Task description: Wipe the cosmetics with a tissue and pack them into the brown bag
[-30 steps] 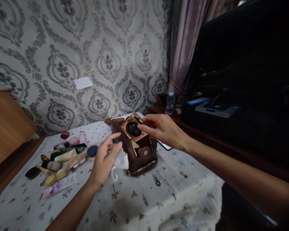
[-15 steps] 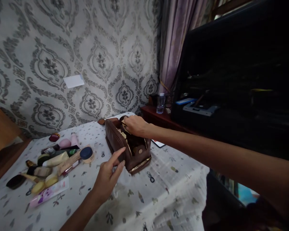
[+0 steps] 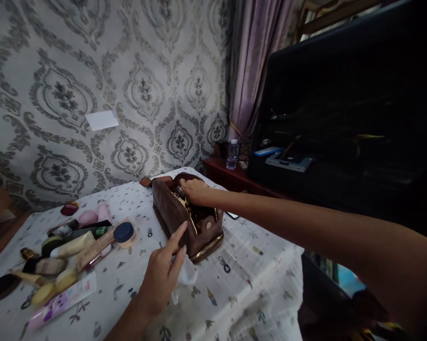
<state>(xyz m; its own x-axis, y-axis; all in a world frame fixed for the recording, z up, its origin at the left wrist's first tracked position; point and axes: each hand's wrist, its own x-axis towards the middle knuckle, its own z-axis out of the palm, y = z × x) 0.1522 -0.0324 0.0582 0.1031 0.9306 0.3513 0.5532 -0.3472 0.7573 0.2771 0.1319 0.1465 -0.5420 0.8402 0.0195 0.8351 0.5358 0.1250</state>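
A brown leather makeup bag [image 3: 171,208] with gold zips stands unzipped on the cloth. My right hand [image 3: 195,191] reaches into its far end, fingers curled down into the opening; what they grip, if anything, is hidden. Small gold-toned items show dimly inside the bag. At the near side of the bag is my left hand [image 3: 164,267], its index finger and thumb stretched apart and the index tip at the bag's side. Some thin white material [image 3: 188,273] shows just behind that hand; I cannot tell whether the hand touches it.
Left of the bag lie several cosmetics, among them a blue-lidded jar [image 3: 124,234], a pink-and-white tube [image 3: 62,301], a pink sponge [image 3: 87,217] and a dark brush [image 3: 3,286]. A water bottle [image 3: 232,154] stands on a red-brown surface beside an open black case [image 3: 327,118].
My right hand has moved slightly deeper into the bag, and a tan piece by its fingers no longer shows. My left hand remains by the bag's side. The view has shifted slightly.
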